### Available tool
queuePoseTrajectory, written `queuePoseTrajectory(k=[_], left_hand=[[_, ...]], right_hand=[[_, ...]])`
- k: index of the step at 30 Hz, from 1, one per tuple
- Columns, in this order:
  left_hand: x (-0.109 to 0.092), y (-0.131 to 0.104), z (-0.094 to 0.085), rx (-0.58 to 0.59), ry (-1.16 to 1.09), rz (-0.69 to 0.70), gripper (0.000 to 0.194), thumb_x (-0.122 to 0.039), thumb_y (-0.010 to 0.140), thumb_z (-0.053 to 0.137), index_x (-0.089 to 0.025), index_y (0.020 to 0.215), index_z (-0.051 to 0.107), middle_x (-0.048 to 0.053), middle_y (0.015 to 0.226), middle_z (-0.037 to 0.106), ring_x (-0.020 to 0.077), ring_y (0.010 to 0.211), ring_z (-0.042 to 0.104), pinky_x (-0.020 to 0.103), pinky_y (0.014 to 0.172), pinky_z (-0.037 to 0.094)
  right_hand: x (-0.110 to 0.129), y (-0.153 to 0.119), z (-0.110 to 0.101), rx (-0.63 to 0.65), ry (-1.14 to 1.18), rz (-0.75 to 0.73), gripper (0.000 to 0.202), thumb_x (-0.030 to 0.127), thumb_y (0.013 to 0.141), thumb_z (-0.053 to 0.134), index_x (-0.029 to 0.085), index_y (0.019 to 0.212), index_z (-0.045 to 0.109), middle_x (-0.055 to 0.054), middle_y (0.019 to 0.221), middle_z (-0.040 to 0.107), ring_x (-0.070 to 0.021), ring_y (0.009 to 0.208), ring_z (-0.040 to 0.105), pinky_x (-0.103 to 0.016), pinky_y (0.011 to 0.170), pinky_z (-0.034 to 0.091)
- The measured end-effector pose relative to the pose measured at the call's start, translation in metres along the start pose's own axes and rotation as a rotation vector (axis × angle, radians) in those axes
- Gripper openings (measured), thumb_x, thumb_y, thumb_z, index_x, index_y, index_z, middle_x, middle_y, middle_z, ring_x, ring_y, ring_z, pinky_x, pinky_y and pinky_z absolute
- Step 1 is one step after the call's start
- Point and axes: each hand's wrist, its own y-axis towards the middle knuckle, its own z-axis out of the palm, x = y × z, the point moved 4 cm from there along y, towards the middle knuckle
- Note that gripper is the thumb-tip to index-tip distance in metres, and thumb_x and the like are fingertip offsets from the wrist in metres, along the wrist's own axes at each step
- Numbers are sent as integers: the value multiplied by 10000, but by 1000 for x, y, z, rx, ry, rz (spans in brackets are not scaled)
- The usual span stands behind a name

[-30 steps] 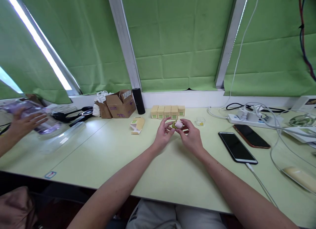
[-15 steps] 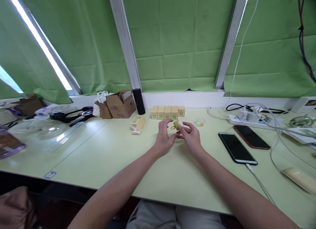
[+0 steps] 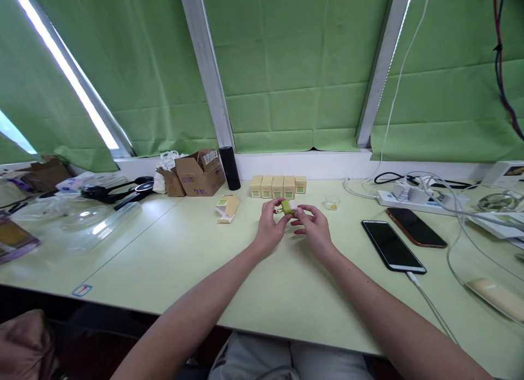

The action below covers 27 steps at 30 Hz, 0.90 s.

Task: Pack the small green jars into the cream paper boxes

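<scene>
Between both hands, a little above the table, is a small green-and-white object (image 3: 287, 207) with a thin yellowish loop on its left end. My left hand (image 3: 269, 227) has its fingers and thumb closed round the green part. At the pale right end, my right hand (image 3: 316, 230) pinches with thumb and forefinger, its other fingers loosely curled. The object's exact kind cannot be made out. Beyond the hands stands a row of several small tan boxes (image 3: 278, 187) with green labels. An opened, flattened tan box (image 3: 227, 208) lies to the left.
A small clear container (image 3: 331, 203) with something yellow sits right of the hands. Two phones, a black one (image 3: 393, 245) and a brown-edged one (image 3: 416, 227), lie near a power strip (image 3: 421, 201) and loose cables. Cardboard boxes (image 3: 201, 173) and a black cylinder (image 3: 230, 168) stand back left.
The small object has turned and shifted slightly left, showing more of its green side. My left hand has closed onto it; my right fingers have moved to its pale end.
</scene>
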Motion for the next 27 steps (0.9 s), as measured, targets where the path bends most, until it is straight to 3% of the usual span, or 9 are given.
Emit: queuePoseTrajectory(k=[8,12,18,23,27], left_hand=[[17,13,-1,13,-338,-248,507,-409,817,838,-187,1247,689,124,1252,724,237,1106,671,374,952,507],[20,13,0,39,-527,-328,498,-531,805,833,-163,1128,741,113,1158,745,192,969,659,321,822,538],[27,12,3,86,-842,-507,512,-594,805,826,-109,934,725,110,925,718,141,768,597,320,724,564],[25,15,0,82,-828,-524,492,-558,810,838,-111,977,718,112,964,722,140,790,631,364,816,597],[15,16,-5,59,-541,-381,512,-389,732,916,-139,1132,716,97,1069,722,177,932,678,410,948,580]], right_hand=[[-11,25,-30,-165,-193,-5,430,547,807,672,207,1071,657,-102,974,802,-214,778,726,-289,551,550],[-15,33,-40,-214,-233,-15,414,491,809,638,201,1104,666,-105,1003,787,-233,823,720,-316,584,551],[-18,51,-68,-417,-369,-261,368,432,791,636,186,1058,697,-72,904,741,-210,733,663,-339,639,518],[-25,63,-87,-540,-454,-310,354,410,803,626,196,1081,675,-67,946,698,-202,737,633,-359,709,508],[-23,64,-94,-592,-569,-285,416,378,805,618,194,1178,647,-114,1108,659,-265,941,636,-445,908,505]])
